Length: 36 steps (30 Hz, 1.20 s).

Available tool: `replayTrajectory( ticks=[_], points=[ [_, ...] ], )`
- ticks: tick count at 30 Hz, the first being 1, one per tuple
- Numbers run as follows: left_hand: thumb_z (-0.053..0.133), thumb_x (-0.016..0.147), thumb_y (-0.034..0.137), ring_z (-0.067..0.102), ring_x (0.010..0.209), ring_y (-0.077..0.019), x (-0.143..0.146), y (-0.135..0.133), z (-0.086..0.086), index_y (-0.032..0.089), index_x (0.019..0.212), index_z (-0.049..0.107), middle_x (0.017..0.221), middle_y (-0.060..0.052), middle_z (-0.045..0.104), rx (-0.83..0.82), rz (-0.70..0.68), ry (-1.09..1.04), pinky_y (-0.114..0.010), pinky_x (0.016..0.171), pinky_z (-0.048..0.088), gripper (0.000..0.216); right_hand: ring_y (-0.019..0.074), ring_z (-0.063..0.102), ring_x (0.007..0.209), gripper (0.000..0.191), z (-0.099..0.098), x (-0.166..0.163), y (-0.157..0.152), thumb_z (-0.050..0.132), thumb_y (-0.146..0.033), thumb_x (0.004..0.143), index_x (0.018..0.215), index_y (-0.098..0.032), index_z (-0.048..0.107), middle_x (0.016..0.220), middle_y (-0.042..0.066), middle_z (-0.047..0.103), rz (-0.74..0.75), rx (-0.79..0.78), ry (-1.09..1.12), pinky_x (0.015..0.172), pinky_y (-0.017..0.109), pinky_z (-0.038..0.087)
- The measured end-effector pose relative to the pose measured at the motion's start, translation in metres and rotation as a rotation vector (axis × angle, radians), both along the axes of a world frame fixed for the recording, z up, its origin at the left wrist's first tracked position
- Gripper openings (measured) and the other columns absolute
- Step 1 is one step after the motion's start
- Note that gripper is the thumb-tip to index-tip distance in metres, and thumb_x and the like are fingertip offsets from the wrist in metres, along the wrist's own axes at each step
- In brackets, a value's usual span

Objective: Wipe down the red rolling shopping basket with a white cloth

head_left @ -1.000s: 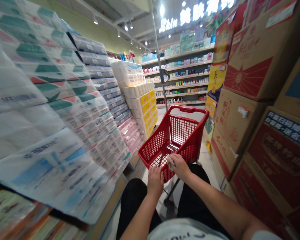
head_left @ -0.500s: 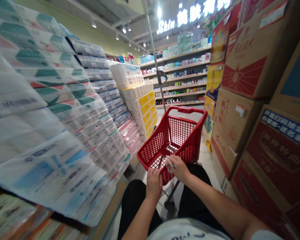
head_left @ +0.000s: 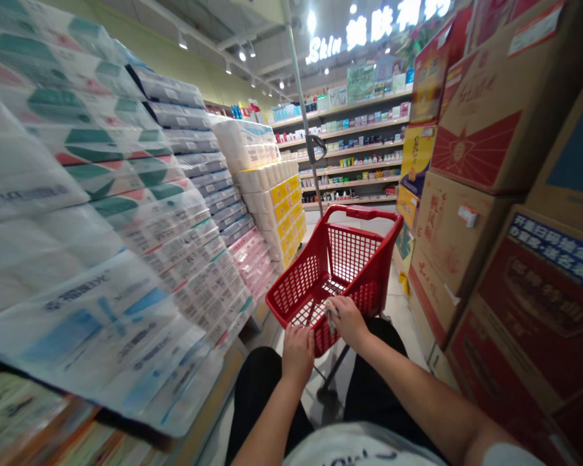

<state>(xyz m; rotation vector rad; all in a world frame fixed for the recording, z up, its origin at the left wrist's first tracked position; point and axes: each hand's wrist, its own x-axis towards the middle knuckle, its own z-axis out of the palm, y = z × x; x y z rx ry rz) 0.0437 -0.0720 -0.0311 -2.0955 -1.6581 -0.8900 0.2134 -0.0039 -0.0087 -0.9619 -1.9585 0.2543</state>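
Observation:
Before my knees stands a red plastic shopping cart [head_left: 379, 278] with a lattice basket, its handle at the far end. The fingers of my left hand [head_left: 298, 349] are hooked over the basket's near rim, closed on it. My right hand [head_left: 347, 320] is at the near right rim, closed around a crumpled pale cloth [head_left: 330, 316] that lies against the red plastic. The cloth's far part is hidden by my fingers. Through the basket I see its lattice floor with dark bars showing.
Stacked tissue packs [head_left: 189, 226] rise along the left on a low platform. Cardboard cartons [head_left: 461, 239] are piled close on the right. A metal pole [head_left: 301, 97] stands behind the cart, and shelves of small boxed goods [head_left: 359, 139] line the back.
My right hand has shifted slightly up along the rim with the cloth. My left hand keeps its hold on the rim, and the cart stays in place.

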Motion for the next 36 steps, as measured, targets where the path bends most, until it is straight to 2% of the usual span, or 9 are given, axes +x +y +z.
replayTrajectory(
  ticks=[2,5,9,11,15,21,26,31,36],
  points=[
    [0.037,0.095,0.021,0.059,0.089,-0.0191,0.002,0.001,0.004,0.017,0.094,0.064,0.085,-0.004,0.066,-0.029,0.006,-0.002,-0.047,0.1,0.043,0.027,0.0241,0.053,0.098,0.027,0.001,0.002,0.004,0.048,-0.016,0.089,0.112,-0.017,0.061,0.108,0.01,0.063,-0.007,0.008,-0.029,0.088,0.041,0.048],
    [0.037,0.095,0.024,0.06,0.093,-0.0202,0.007,0.004,0.007,0.017,0.11,0.06,0.097,-0.006,0.068,-0.04,0.019,0.018,-0.05,0.1,0.041,0.028,0.0238,0.053,0.099,0.028,0.003,0.004,0.008,0.047,-0.017,0.09,0.113,-0.019,0.061,0.108,0.009,0.063,0.043,0.037,-0.074,0.089,0.04,0.047],
    [0.038,0.094,0.025,0.06,0.101,-0.0217,0.017,0.01,0.002,0.013,0.122,0.052,0.107,-0.01,0.067,-0.025,0.011,0.045,-0.05,0.102,0.04,0.033,0.0251,0.052,0.101,0.026,0.005,0.008,0.013,0.049,-0.016,0.088,0.109,-0.021,0.063,0.104,0.009,0.064,-0.07,0.005,-0.02,0.09,0.042,0.046],
    [0.039,0.094,0.025,0.06,0.101,-0.0221,0.022,0.011,0.0,0.012,0.123,0.051,0.108,-0.011,0.067,-0.024,0.013,0.043,-0.05,0.102,0.04,0.034,0.0259,0.05,0.104,0.027,0.005,0.009,0.016,0.049,-0.016,0.087,0.11,-0.02,0.063,0.104,0.009,0.064,-0.067,0.028,-0.018,0.093,0.044,0.044],
    [0.04,0.093,0.026,0.062,0.093,-0.0219,0.026,0.012,-0.001,0.014,0.124,0.051,0.101,-0.01,0.068,-0.026,0.024,0.02,-0.051,0.1,0.04,0.034,0.0251,0.05,0.104,0.029,0.002,0.011,0.02,0.047,-0.016,0.088,0.112,-0.02,0.062,0.106,0.009,0.063,0.006,0.04,-0.004,0.093,0.043,0.045],
    [0.04,0.092,0.024,0.062,0.088,-0.0216,0.026,0.013,-0.002,0.015,0.124,0.05,0.094,-0.009,0.068,-0.028,0.008,0.03,-0.051,0.099,0.04,0.035,0.0247,0.051,0.104,0.029,0.002,0.012,0.02,0.046,-0.016,0.087,0.111,-0.018,0.062,0.111,0.011,0.06,-0.026,0.022,0.045,0.093,0.043,0.046],
    [0.039,0.091,0.021,0.063,0.087,-0.0214,0.024,0.013,-0.004,0.016,0.123,0.051,0.095,-0.009,0.068,-0.047,0.007,0.035,-0.053,0.102,0.038,0.034,0.0237,0.051,0.105,0.034,0.007,0.012,0.016,0.046,-0.01,0.085,0.115,-0.019,0.06,0.112,0.011,0.06,0.114,0.078,-0.093,0.092,0.04,0.048],
    [0.038,0.093,0.023,0.063,0.087,-0.0211,0.023,0.012,-0.003,0.016,0.119,0.053,0.092,-0.008,0.068,-0.035,0.013,0.045,-0.053,0.102,0.038,0.031,0.0247,0.052,0.099,0.034,0.015,0.014,0.017,0.046,-0.007,0.083,0.111,-0.019,0.061,0.108,0.011,0.061,0.018,0.052,-0.152,0.088,0.042,0.048],
    [0.039,0.093,0.022,0.063,0.085,-0.0206,0.022,0.012,-0.004,0.016,0.115,0.055,0.088,-0.007,0.068,-0.035,0.02,0.039,-0.052,0.102,0.038,0.029,0.0228,0.051,0.099,0.032,0.015,0.007,0.012,0.05,-0.005,0.082,0.105,-0.022,0.063,0.105,0.008,0.062,0.164,0.064,-0.245,0.086,0.037,0.049]
  ],
)
